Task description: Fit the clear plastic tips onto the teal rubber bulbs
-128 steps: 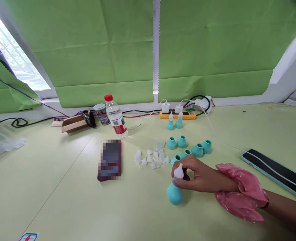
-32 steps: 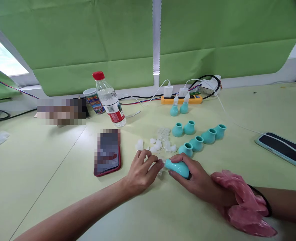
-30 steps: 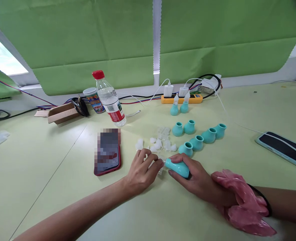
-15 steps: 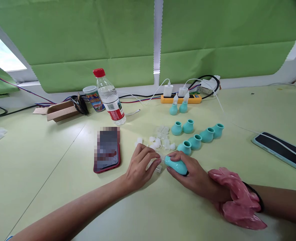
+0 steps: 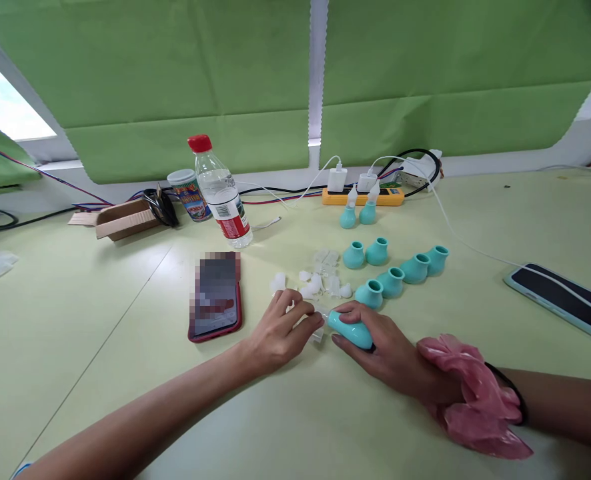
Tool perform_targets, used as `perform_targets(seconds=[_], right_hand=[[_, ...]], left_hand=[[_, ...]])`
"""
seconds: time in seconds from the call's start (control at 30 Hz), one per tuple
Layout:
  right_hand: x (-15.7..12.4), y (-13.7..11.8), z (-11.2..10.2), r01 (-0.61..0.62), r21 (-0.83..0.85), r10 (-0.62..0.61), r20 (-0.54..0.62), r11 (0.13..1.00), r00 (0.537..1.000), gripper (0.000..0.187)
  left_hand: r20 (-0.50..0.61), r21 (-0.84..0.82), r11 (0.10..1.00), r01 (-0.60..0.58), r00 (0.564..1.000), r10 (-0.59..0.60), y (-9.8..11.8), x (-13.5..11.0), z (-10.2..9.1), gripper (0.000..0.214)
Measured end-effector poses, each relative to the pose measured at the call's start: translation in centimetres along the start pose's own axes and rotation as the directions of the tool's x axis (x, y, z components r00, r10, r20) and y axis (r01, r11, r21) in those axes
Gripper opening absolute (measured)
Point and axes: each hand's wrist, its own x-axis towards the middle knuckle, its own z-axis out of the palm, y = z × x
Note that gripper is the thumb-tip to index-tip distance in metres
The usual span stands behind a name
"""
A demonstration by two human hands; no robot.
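My right hand (image 5: 380, 343) lies on the table with its fingers wrapped round a teal rubber bulb (image 5: 350, 328) held on its side, neck pointing left. My left hand (image 5: 280, 327) pinches a small clear plastic tip (image 5: 317, 325) at the bulb's neck. A crumpled pink glove (image 5: 468, 400) hangs round my right wrist. Just beyond my hands lie several loose clear tips (image 5: 315, 283) and several open teal bulbs (image 5: 395, 270). Two finished bulbs with tips (image 5: 358, 210) stand upright further back.
A red-cased phone (image 5: 215, 297) lies left of my hands. A water bottle (image 5: 218, 193), a cup (image 5: 188, 195) and a cardboard box (image 5: 123, 219) stand at the back left. An orange power strip (image 5: 363, 195) with chargers is behind; a white cable runs to a phone (image 5: 563, 300) on the right.
Earlier my right hand alone held the bulb upright with a tip on it. Now the bulb lies sideways and my left hand has come in to pinch the tip at its neck.
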Motion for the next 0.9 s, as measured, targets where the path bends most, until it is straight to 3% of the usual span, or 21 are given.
perform_targets(seconds=[0.13,0.23,0.4,0.53,0.6,0.73,0.83,0.9], right_hand=[[0.0,0.0,0.1,-0.001,-0.018,0.001,-0.021,1.000,1.000,0.015],[0.1,0.0,0.2,-0.007,0.002,0.007,-0.022,1.000,1.000,0.016],[0.2,-0.2,-0.1,-0.052,0.067,0.054,-0.021,0.996,0.998,0.015],[0.2,-0.3,-0.3,-0.151,0.072,0.151,0.011,0.986,0.989,0.015],[0.2,-0.3,-0.3,-0.173,0.093,0.172,0.019,0.981,0.985,0.015],[0.2,-0.4,-0.4,-0.141,0.151,0.140,0.020,0.978,0.990,0.019],[0.3,-0.4,-0.6,-0.140,0.163,0.132,0.058,0.977,0.990,0.023],[0.3,-0.5,-0.7,-0.133,0.179,0.121,0.080,0.975,0.989,0.022]], left_hand=[[0.167,0.078,0.997,-0.009,0.986,-0.004,0.3,0.4,-0.7,0.006],[0.215,0.093,0.995,0.030,0.975,-0.050,0.4,0.4,-0.4,0.006],[0.142,-0.129,0.953,0.275,0.956,-0.257,0.5,0.4,0.1,0.009],[0.054,-0.280,0.813,0.510,0.854,-0.517,0.2,0.6,-0.4,0.010],[0.058,-0.261,0.785,0.562,0.821,-0.569,-0.2,0.6,-0.3,0.008],[0.156,-0.187,0.827,0.530,0.847,-0.508,-0.9,0.3,0.2,0.008],[0.118,-0.216,0.830,0.514,0.858,-0.500,-0.7,0.3,0.0,0.014],[0.101,-0.238,0.856,0.458,0.889,-0.447,-0.1,0.5,-0.6,0.017]])
